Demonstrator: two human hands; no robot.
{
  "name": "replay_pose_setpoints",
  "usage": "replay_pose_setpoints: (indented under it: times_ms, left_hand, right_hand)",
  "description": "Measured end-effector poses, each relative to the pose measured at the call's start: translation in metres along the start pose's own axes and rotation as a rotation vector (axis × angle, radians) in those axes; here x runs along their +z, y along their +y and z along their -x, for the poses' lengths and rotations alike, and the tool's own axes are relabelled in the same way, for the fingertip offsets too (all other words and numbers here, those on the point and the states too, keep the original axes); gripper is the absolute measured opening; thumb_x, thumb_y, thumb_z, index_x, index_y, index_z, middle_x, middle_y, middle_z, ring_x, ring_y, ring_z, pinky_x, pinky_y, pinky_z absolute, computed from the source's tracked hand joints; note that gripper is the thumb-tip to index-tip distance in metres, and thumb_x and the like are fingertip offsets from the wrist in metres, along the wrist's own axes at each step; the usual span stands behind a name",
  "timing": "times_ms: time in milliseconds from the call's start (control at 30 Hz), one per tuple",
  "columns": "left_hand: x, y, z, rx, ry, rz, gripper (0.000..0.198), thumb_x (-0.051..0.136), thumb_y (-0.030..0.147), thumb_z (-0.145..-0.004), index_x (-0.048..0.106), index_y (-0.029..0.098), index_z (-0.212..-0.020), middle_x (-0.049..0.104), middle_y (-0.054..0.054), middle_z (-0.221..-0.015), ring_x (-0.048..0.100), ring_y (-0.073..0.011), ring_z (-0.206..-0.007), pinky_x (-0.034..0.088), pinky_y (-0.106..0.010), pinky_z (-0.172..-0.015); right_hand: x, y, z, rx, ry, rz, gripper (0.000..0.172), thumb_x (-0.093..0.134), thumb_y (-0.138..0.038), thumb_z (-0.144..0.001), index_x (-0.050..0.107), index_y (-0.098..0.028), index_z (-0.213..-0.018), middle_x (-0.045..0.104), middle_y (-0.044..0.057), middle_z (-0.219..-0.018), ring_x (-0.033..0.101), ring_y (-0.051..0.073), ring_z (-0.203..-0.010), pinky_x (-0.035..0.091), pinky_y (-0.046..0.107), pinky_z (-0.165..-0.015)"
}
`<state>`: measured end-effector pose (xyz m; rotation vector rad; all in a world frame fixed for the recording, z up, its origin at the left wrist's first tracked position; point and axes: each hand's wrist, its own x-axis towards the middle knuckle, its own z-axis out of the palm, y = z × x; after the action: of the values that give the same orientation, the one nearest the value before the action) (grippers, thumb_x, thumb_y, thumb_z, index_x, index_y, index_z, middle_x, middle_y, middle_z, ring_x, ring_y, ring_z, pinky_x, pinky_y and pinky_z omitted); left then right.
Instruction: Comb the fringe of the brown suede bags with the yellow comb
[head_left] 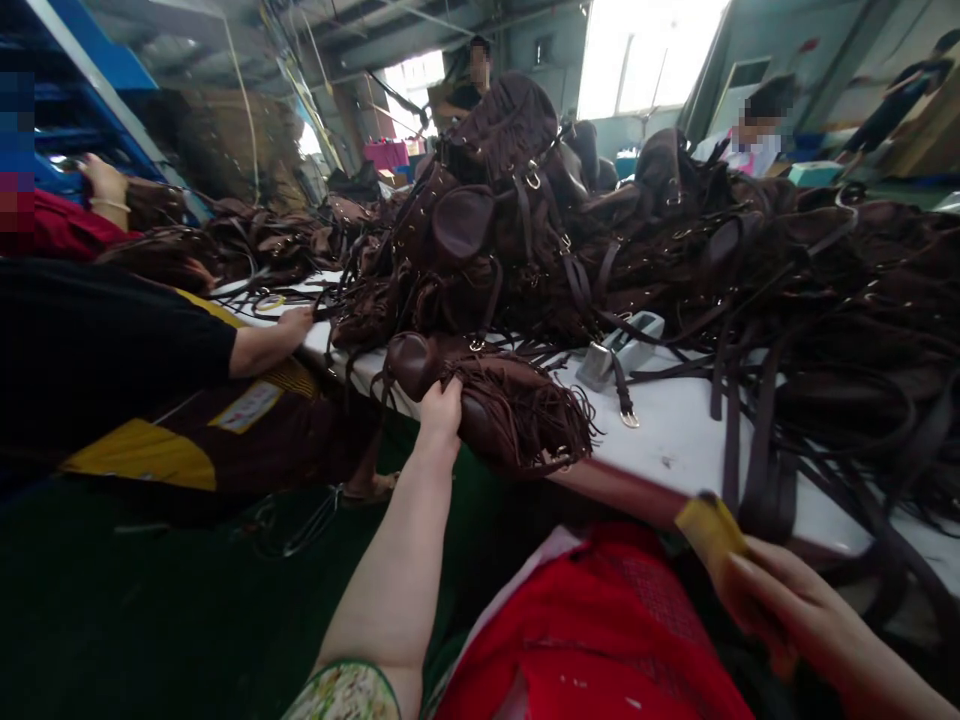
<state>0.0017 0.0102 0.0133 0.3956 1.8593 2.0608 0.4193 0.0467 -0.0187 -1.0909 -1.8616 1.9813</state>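
My left hand (441, 412) grips a dark brown fringed leather bag (517, 405) at the front edge of the white table (667, 430). The bag hangs partly over that edge, with its fringe toward the right. At the lower right, my right hand (780, 600) is closed around a yellow tool (712, 532) with a dark tip, slightly blurred; what kind of tool it is I cannot tell. It is held in front of the table edge, apart from the bag.
A big heap of brown bags (480, 210) with straps and buckles covers the table's back and right. A grey tape dispenser (622, 350) stands behind the bag. At the left, a person's hand (289, 330) rests near the table. Other people stand farther back.
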Motion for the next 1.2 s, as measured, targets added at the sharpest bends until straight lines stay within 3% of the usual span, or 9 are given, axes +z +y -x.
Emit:
replay_pose_setpoints:
  times_ms: [67, 167, 300, 400, 500, 733, 900, 1067, 1200]
  left_hand:
    - [0.008, 0.001, 0.011, 0.037, -0.089, -0.021, 0.026, 0.066, 0.034, -0.070, 0.067, 0.015, -0.088, 0.070, -0.006, -0.091, 0.062, -0.0225, -0.092, 0.047, -0.033, -0.085]
    - [0.021, 0.003, 0.030, 0.069, -0.223, -0.045, 0.025, 0.067, 0.036, -0.071, 0.067, 0.015, -0.085, 0.070, -0.005, -0.087, 0.062, -0.0212, -0.087, 0.047, -0.031, -0.082]
    - [0.027, 0.006, 0.047, 0.056, -0.419, -0.022, 0.028, 0.070, 0.038, -0.070, 0.068, 0.014, -0.085, 0.071, -0.006, -0.083, 0.063, -0.0208, -0.081, 0.048, -0.031, -0.077]
    - [0.028, 0.005, 0.052, -0.007, -0.524, 0.059, 0.030, 0.071, 0.037, -0.070, 0.068, 0.015, -0.090, 0.071, -0.005, -0.087, 0.063, -0.0205, -0.083, 0.048, -0.032, -0.081]
    - [0.028, 0.001, 0.052, -0.063, -0.530, 0.106, 0.031, 0.071, 0.036, -0.071, 0.068, 0.015, -0.093, 0.071, -0.005, -0.089, 0.064, -0.0206, -0.086, 0.048, -0.033, -0.083]
    - [0.030, -0.005, 0.049, -0.106, -0.499, 0.178, 0.037, 0.071, 0.038, -0.072, 0.067, 0.014, -0.100, 0.071, -0.008, -0.098, 0.063, -0.0233, -0.097, 0.047, -0.035, -0.090]
    - [0.036, -0.002, 0.056, -0.113, -0.523, 0.192, 0.033, 0.072, 0.037, -0.071, 0.068, 0.013, -0.094, 0.071, -0.007, -0.090, 0.064, -0.0217, -0.087, 0.048, -0.036, -0.087]
    - [0.032, -0.003, 0.050, -0.121, -0.394, 0.228, 0.033, 0.074, 0.036, -0.068, 0.068, 0.013, -0.091, 0.071, -0.006, -0.088, 0.064, -0.0216, -0.089, 0.047, -0.037, -0.089]
    - [0.023, -0.004, 0.035, -0.160, -0.282, 0.293, 0.031, 0.075, 0.033, -0.067, 0.068, 0.013, -0.089, 0.071, -0.006, -0.088, 0.065, -0.0207, -0.088, 0.048, -0.038, -0.091]
  right_hand:
    - [0.013, -0.026, -0.020, -0.121, 0.094, 0.187, 0.047, 0.038, -0.063, -0.088, 0.052, -0.020, -0.079, 0.046, -0.001, -0.057, 0.034, 0.009, -0.041, 0.023, 0.023, -0.037]
    - [0.033, -0.067, -0.049, -0.407, 0.166, 0.585, 0.038, 0.037, -0.051, -0.093, 0.054, -0.020, -0.079, 0.055, 0.002, -0.065, 0.048, 0.014, -0.056, 0.035, 0.025, -0.051]
    - [0.051, -0.097, -0.081, -0.646, 0.199, 1.044, 0.031, 0.037, -0.042, -0.096, 0.058, -0.020, -0.089, 0.063, 0.005, -0.083, 0.056, 0.017, -0.072, 0.035, 0.026, -0.063]
    - [0.058, -0.097, -0.101, -0.610, 0.272, 1.225, 0.031, 0.036, -0.040, -0.097, 0.057, -0.019, -0.088, 0.065, 0.005, -0.083, 0.058, 0.017, -0.070, 0.032, 0.027, -0.060]
    - [0.060, -0.089, -0.109, -0.526, 0.332, 1.280, 0.032, 0.036, -0.040, -0.096, 0.054, -0.019, -0.080, 0.064, 0.004, -0.073, 0.059, 0.017, -0.064, 0.028, 0.028, -0.057]
    - [0.058, -0.080, -0.090, -0.344, 0.313, 1.363, 0.025, 0.039, -0.036, -0.094, 0.054, -0.020, -0.081, 0.066, 0.005, -0.072, 0.060, 0.019, -0.064, 0.027, 0.030, -0.056]
    - [0.054, -0.079, -0.087, -0.296, 0.136, 1.334, 0.022, 0.042, -0.035, -0.092, 0.057, -0.021, -0.084, 0.067, 0.004, -0.076, 0.062, 0.019, -0.068, 0.031, 0.029, -0.058]
    - [0.052, -0.080, -0.074, -0.355, -0.144, 1.134, 0.021, 0.048, -0.034, -0.089, 0.063, -0.021, -0.079, 0.067, 0.002, -0.074, 0.059, 0.016, -0.066, 0.034, 0.026, -0.059]
    - [0.055, -0.069, -0.051, -0.359, -0.381, 1.137, 0.021, 0.056, -0.035, -0.084, 0.063, -0.020, -0.071, 0.065, 0.001, -0.067, 0.055, 0.014, -0.058, 0.029, 0.026, -0.054]
